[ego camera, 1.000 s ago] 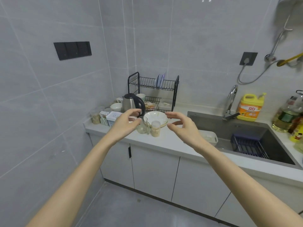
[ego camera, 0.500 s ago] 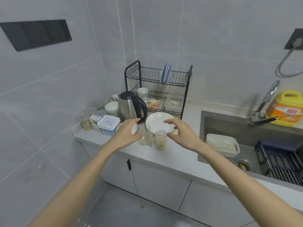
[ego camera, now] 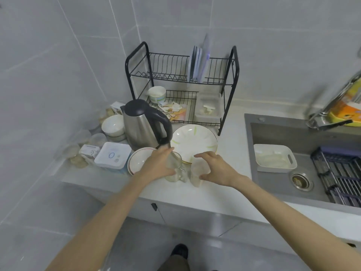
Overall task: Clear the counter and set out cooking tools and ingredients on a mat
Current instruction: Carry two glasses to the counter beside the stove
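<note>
Reaching over the front edge of the bench, both bare arms stretch out side by side. Left hand first: fingers curled over the top and thumb low down, its grip wrapped round the glass mug, which stands on the bench just in front of the big white plate with green streaks. Right hand now: grip cupped round the small jar, fingers over the top, thumb at its lower side. The jar holds something pale, and blur hides the rest. Mug and jar stand right beside each other, close to the bench's front edge.

Behind the left hand, the steel kettle with its black lid and handle. A red-rimmed bowl lies beside that wrist, and next to it a white lidded box. Further back a white bowl by the wall. The black dish rack stands in the corner, plates upright on its top tier. Off to the right, the sink, with a white tray in it.
</note>
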The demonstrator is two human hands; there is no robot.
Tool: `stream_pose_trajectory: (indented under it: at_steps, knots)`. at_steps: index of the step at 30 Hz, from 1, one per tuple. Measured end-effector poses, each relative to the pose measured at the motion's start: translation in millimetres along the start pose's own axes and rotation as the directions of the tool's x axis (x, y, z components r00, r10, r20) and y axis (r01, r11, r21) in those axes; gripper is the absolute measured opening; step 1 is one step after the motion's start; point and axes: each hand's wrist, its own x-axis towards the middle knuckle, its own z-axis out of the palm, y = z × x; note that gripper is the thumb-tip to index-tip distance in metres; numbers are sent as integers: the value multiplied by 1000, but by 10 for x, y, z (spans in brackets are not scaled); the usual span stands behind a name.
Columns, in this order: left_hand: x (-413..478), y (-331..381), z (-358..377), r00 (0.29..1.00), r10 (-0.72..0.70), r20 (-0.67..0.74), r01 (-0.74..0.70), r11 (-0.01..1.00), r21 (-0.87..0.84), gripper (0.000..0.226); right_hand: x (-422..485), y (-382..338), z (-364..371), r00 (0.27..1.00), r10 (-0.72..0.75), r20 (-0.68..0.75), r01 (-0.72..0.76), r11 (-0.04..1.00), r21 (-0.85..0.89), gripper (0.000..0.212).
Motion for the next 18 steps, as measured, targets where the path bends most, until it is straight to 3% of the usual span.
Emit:
stream_pose_trajectory:
  at_steps: [6,18]
  knots:
    - [288,-232,153,990,89,113,-85,995,-43,87,179,125,224,995,98,37,-99,994,52,76]
    - [383,-297,227,990,143,22,-136,972,-190,88,47,147,380,964,214,-159,-182,964,192,71]
